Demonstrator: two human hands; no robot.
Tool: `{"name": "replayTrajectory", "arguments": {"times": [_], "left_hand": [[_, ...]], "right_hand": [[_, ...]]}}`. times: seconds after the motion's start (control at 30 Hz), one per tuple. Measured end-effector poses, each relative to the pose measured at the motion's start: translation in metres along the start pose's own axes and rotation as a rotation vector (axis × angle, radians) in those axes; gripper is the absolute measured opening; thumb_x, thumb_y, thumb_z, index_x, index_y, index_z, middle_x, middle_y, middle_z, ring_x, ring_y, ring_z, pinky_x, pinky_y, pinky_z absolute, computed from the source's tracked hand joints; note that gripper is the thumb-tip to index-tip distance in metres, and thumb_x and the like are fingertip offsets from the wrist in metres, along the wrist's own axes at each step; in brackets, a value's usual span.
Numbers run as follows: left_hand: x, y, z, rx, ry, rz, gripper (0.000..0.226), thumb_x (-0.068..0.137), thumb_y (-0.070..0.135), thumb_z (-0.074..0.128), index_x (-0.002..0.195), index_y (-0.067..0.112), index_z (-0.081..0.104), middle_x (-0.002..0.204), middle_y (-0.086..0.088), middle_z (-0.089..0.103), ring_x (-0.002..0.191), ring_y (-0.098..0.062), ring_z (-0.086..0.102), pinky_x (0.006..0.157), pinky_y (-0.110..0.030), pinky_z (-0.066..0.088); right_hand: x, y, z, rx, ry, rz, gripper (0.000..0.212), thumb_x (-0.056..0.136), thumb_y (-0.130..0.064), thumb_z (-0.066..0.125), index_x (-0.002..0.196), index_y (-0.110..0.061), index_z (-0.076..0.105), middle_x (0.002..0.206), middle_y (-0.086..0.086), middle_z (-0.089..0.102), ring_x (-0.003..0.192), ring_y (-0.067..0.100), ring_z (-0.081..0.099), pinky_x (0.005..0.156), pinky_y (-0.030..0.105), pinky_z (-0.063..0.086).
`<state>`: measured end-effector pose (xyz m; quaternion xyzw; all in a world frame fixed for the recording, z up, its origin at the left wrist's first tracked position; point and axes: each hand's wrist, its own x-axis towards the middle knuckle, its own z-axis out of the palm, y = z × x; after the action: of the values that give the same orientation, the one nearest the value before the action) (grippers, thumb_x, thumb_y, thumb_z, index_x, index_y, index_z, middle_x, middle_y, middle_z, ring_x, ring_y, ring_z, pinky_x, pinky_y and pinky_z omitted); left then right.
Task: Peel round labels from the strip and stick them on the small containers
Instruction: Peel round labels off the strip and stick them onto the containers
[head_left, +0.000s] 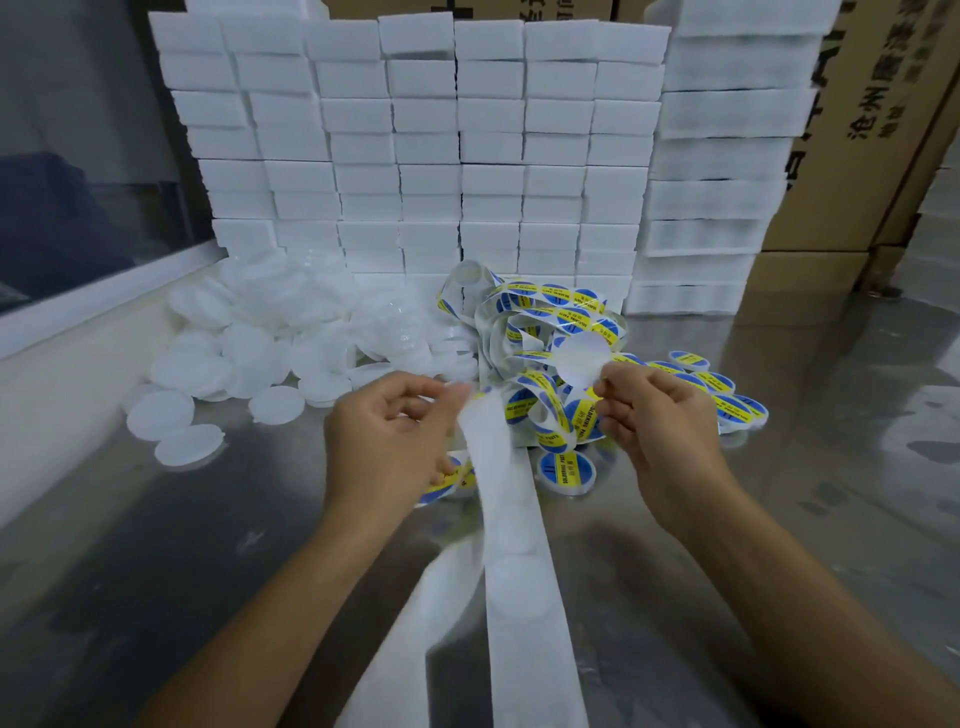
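Currently mid-peel: right hand (644, 410) pinches a round label (581, 361), white back facing the camera, apparently clear of the strip (511, 530), whose liner end the left hand (389, 431) pinches. Next, I'd judge: fetch a bare container (275, 404) from the desk's (831, 467) left pile and press it on squarely.
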<state>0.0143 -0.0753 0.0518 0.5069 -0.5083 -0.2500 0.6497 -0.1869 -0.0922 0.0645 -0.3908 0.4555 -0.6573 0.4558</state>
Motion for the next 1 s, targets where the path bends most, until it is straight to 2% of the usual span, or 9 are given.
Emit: {"name": "replayTrajectory", "arguments": {"times": [0.13, 0.23, 0.3, 0.37, 0.43, 0.53, 0.7, 0.83, 1.0], "left_hand": [[0.024, -0.011, -0.030, 0.296, 0.263, 0.189, 0.027, 0.085, 0.034, 0.066, 0.064, 0.018, 0.062, 0.053, 0.008, 0.059, 0.052, -0.010, 0.054, 0.054, -0.025, 0.041], [0.040, -0.035, -0.060, 0.725, 0.192, 0.068, 0.022, 0.087, 0.029, 0.065, 0.104, 0.016, 0.068, 0.104, -0.005, 0.068, 0.097, -0.029, 0.062, 0.083, -0.041, 0.048], [0.047, -0.050, -0.077, 1.002, 0.055, -0.049, 0.048, 0.089, 0.033, 0.063, 0.134, 0.018, 0.054, 0.141, -0.009, 0.049, 0.127, -0.034, 0.046, 0.101, -0.054, 0.035], [0.051, -0.057, -0.084, 1.140, -0.069, -0.176, 0.061, 0.093, 0.043, 0.055, 0.147, 0.022, 0.037, 0.157, -0.004, 0.029, 0.142, -0.030, 0.028, 0.109, -0.057, 0.025], [0.053, -0.062, -0.085, 1.223, -0.159, -0.273, 0.055, 0.096, 0.048, 0.046, 0.144, 0.023, 0.039, 0.158, -0.001, 0.026, 0.142, -0.027, 0.027, 0.110, -0.053, 0.024], [0.054, -0.065, -0.083, 1.195, -0.079, -0.210, 0.030, 0.095, 0.040, 0.050, 0.111, 0.017, 0.061, 0.132, -0.009, 0.055, 0.118, -0.029, 0.051, 0.095, -0.046, 0.037], [0.050, -0.061, -0.076, 1.122, 0.037, -0.127, 0.044, 0.092, 0.031, 0.058, 0.133, 0.014, 0.054, 0.126, -0.014, 0.059, 0.114, -0.035, 0.054, 0.094, -0.050, 0.043], [0.052, -0.063, -0.075, 1.177, 0.037, -0.140, 0.038, 0.087, 0.040, 0.065, 0.115, 0.015, 0.069, 0.121, -0.016, 0.056, 0.109, -0.034, 0.054, 0.088, -0.047, 0.046], [0.051, -0.065, -0.075, 1.094, 0.058, -0.183, 0.039, 0.079, 0.050, 0.069, 0.105, 0.021, 0.065, 0.111, -0.009, 0.066, 0.099, -0.031, 0.060, 0.087, -0.043, 0.045]], "right_hand": [[-0.001, 0.000, -0.001, -0.009, -0.004, -0.079, 0.019, 0.087, -0.013, 0.068, 0.071, -0.019, 0.076, 0.080, 0.002, 0.075, 0.070, 0.008, 0.068, 0.062, 0.018, 0.053], [-0.001, -0.001, -0.001, -0.001, -0.002, -0.111, 0.006, 0.084, -0.012, 0.072, 0.086, -0.016, 0.076, 0.081, 0.001, 0.076, 0.075, 0.010, 0.070, 0.062, 0.018, 0.052], [-0.001, -0.001, -0.001, -0.010, -0.005, -0.137, 0.009, 0.082, -0.010, 0.075, 0.087, -0.017, 0.076, 0.080, 0.000, 0.076, 0.075, 0.010, 0.071, 0.061, 0.018, 0.052], [-0.004, -0.002, 0.000, -0.025, -0.018, -0.167, 0.012, 0.081, -0.009, 0.076, 0.085, -0.020, 0.077, 0.079, -0.001, 0.076, 0.075, 0.010, 0.071, 0.061, 0.018, 0.053], [-0.005, -0.002, 0.000, -0.043, -0.037, -0.201, 0.012, 0.081, -0.010, 0.075, 0.084, -0.022, 0.077, 0.078, -0.002, 0.076, 0.074, 0.009, 0.070, 0.061, 0.018, 0.053], [-0.005, -0.002, 0.001, -0.066, -0.033, -0.255, 0.011, 0.082, -0.010, 0.076, 0.084, -0.021, 0.076, 0.074, -0.005, 0.075, 0.069, 0.005, 0.068, 0.060, 0.016, 0.052], [-0.004, -0.001, 0.001, -0.046, -0.028, -0.319, 0.021, 0.081, -0.004, 0.075, 0.095, -0.020, 0.072, 0.074, -0.008, 0.072, 0.071, 0.005, 0.066, 0.066, 0.015, 0.051], [-0.003, 0.000, 0.001, -0.067, -0.009, -0.347, 0.024, 0.082, -0.003, 0.075, 0.092, -0.025, 0.072, 0.079, -0.004, 0.072, 0.073, 0.006, 0.065, 0.071, 0.016, 0.052], [-0.004, 0.000, 0.001, -0.082, 0.021, -0.349, 0.012, 0.084, -0.009, 0.074, 0.086, -0.021, 0.071, 0.081, -0.002, 0.072, 0.070, 0.005, 0.065, 0.066, 0.025, 0.051]]}}
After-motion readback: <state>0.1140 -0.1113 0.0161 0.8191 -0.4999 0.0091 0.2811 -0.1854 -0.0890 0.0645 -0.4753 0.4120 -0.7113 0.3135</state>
